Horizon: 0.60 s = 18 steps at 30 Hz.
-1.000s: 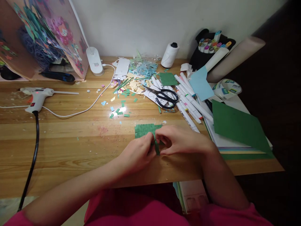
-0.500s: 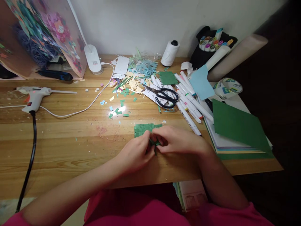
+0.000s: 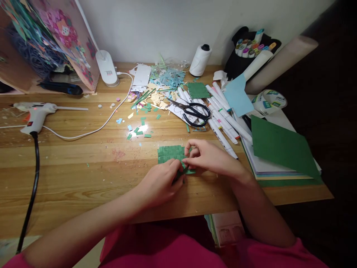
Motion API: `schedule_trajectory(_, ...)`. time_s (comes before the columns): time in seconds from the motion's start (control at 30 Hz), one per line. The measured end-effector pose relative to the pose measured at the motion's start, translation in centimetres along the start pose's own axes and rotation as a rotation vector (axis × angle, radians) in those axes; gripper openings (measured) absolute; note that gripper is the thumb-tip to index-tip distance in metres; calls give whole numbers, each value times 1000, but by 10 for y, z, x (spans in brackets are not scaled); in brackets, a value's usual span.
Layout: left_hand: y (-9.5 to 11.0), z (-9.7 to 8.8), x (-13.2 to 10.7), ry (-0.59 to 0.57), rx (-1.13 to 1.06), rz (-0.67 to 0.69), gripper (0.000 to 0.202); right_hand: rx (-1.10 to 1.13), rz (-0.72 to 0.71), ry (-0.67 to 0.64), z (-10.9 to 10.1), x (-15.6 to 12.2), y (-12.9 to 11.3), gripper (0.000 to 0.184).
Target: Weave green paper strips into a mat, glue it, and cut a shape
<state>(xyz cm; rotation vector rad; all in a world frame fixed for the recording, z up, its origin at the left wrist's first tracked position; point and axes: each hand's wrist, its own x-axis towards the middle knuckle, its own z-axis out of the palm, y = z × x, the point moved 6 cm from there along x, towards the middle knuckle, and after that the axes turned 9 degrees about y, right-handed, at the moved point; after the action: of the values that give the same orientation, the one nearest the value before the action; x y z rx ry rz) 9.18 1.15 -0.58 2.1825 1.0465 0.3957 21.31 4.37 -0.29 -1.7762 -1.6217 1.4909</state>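
A small woven mat of green paper strips lies on the wooden desk near its front edge. My left hand rests at the mat's near edge, fingers curled and pinching a green strip. My right hand meets it from the right, thumb and forefinger pinched on the same strip end at the mat's right corner. Both hands cover the near part of the mat.
Black scissors lie on white markers behind the hands. Green card tops a paper stack at right, beside a tape roll. A glue gun and its cord lie left. Paper scraps, a thread spool and a lamp base sit farther back.
The upright green strip held between my hands has been laid down flat against the mat. My right fingers have shifted up to the mat's right corner.
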Motion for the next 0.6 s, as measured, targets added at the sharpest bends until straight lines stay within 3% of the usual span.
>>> schedule_trajectory(0.17, -4, 2, 1, 33, 11, -18, 7, -34, -21, 8, -1, 2, 2, 13)
schedule_trajectory(0.37, -8, 5, 1, 64, 15, -38, 8, -306, -233, -38, -1, 1, -3, 12)
schedule_trajectory(0.6, -4, -1, 2, 12, -48, -23, 9, -496, -347, -85, 1, -6, -16, 12)
